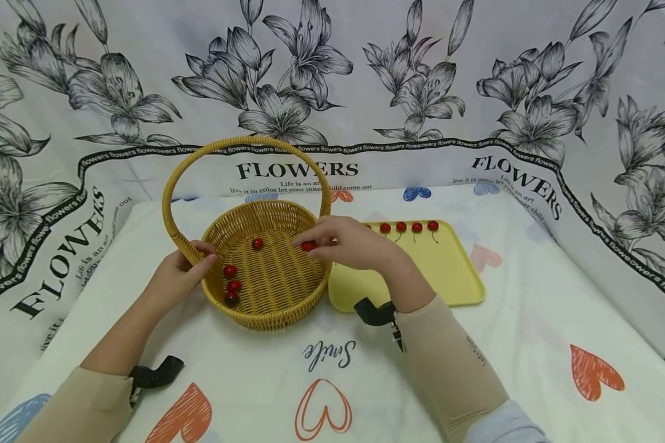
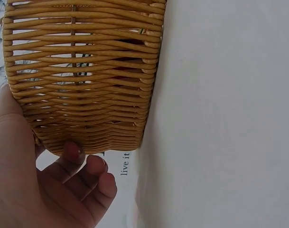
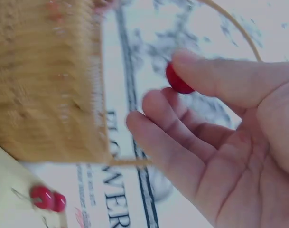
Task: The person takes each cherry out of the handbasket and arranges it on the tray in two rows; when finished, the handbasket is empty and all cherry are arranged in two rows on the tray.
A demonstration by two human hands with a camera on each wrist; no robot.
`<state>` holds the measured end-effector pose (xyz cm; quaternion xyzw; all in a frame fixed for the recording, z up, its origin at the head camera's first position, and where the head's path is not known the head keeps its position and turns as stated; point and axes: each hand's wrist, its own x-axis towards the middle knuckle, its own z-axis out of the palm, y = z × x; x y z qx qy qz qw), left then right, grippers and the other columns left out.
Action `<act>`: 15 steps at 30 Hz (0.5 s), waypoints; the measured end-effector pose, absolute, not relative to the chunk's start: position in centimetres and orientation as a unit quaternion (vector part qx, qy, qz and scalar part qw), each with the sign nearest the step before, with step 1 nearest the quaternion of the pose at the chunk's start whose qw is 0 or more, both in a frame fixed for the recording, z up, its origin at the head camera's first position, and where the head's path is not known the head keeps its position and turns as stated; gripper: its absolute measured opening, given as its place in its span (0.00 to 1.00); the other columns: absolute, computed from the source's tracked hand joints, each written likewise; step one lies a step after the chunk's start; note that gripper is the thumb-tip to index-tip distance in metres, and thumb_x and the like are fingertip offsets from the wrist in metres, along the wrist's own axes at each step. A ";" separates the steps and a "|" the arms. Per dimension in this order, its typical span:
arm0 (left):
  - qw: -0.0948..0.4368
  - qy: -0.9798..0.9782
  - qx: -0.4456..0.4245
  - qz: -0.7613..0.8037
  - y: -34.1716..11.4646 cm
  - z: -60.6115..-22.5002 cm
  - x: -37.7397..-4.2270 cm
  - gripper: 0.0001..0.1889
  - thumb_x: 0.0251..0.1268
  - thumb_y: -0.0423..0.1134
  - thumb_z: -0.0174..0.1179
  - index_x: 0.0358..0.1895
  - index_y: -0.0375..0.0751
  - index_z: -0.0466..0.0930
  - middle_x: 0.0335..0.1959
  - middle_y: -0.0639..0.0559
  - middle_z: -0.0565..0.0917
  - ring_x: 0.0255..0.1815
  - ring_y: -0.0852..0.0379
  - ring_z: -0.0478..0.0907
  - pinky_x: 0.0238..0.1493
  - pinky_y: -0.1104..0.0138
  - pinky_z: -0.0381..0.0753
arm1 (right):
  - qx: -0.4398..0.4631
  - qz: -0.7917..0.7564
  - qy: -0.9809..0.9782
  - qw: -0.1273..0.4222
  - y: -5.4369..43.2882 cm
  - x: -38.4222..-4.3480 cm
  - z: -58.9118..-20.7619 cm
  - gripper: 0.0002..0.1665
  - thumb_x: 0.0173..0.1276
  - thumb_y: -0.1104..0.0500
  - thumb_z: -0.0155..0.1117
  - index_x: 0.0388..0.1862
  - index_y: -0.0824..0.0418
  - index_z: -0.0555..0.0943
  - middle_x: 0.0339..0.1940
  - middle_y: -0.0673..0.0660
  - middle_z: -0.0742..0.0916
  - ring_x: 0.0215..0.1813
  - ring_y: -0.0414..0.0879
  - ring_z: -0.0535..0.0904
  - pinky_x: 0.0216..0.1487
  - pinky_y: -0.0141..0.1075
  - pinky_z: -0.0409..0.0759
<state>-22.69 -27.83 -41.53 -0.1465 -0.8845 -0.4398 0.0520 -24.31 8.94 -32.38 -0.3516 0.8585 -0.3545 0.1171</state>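
Note:
A round woven basket (image 1: pixel 277 314) with a tall arched handle stands on the cloth. My left hand (image 1: pixel 178 275) grips its left rim by the handle's foot; in the left wrist view, that hand (image 2: pixel 54 185) has its fingertips against the outer weave. Over the basket's right side, my right hand (image 1: pixel 350 243) pinches a red cherry (image 1: pixel 308 246). Between thumb and finger, the same cherry (image 3: pixel 178 80) shows in the right wrist view. Inside the basket lie several cherries, one (image 1: pixel 257 244) toward the back and others (image 1: pixel 233 286) along the left wall.
A yellow tray (image 1: pixel 449 277) lies right of the basket, partly behind my right forearm. Several stemmed cherries (image 1: pixel 417 227) line its far edge. The table cloth (image 1: pixel 255 381) has printed hearts, and a flower-printed curtain (image 1: pixel 421 163) hangs behind.

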 end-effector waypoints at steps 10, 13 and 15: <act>0.044 -0.890 -0.144 -0.431 -28.0 -41.6 -22.6 0.16 0.81 0.46 0.54 0.57 0.37 0.76 0.46 0.40 0.82 0.44 0.60 0.79 0.44 0.76 0.77 | -0.217 -0.433 0.863 0.144 14.3 -26.4 -31.8 0.19 0.72 0.67 0.65 0.58 0.52 0.88 0.56 0.53 0.86 0.54 0.48 0.82 0.53 0.45 0.80; 0.043 -0.890 -0.143 -0.431 -28.1 -41.5 -22.6 0.15 0.81 0.44 0.55 0.58 0.36 0.76 0.47 0.40 0.83 0.44 0.62 0.79 0.44 0.76 0.77 | -0.180 -0.446 0.865 0.141 15.7 -27.3 -32.7 0.20 0.71 0.66 0.65 0.60 0.53 0.87 0.57 0.55 0.87 0.57 0.48 0.82 0.59 0.48 0.77; 0.043 -0.890 -0.144 -0.430 -28.0 -41.4 -22.7 0.15 0.80 0.43 0.55 0.58 0.35 0.77 0.48 0.39 0.83 0.44 0.63 0.79 0.44 0.76 0.77 | -0.160 -0.461 0.861 0.144 16.5 -27.9 -33.5 0.21 0.71 0.66 0.66 0.60 0.54 0.86 0.57 0.57 0.87 0.57 0.50 0.81 0.61 0.50 0.76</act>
